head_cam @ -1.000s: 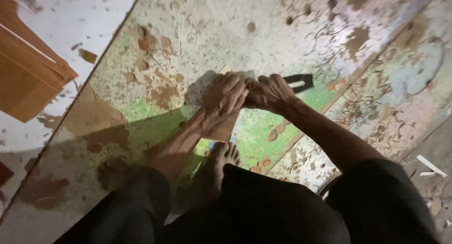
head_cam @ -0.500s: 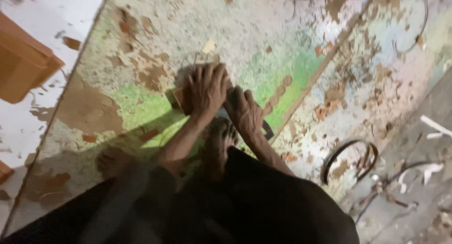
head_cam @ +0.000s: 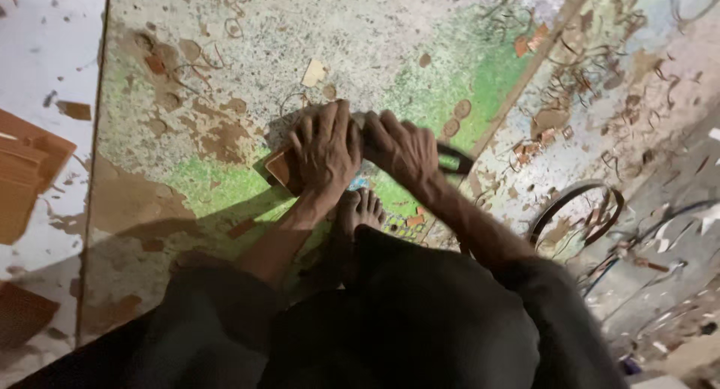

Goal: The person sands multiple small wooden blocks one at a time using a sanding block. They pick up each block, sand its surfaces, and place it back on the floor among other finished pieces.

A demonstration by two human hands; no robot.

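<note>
Head view, looking down. The left hand lies palm-down with fingers spread, pressing flat on a brown leather piece; only the piece's corner at eight o'clock from the hand shows, the rest being hidden beneath the palm. The right hand, just beside it at three o'clock, is closed around a dark-handled tool; the handle juts toward three o'clock, and the working end is covered by the fingers and cannot be made out. A bare foot rests at six o'clock from the hands. All sit on a worn, paint-flecked board strewn with scraps. A dark strap loop lies at four o'clock, partly blurred.
</note>
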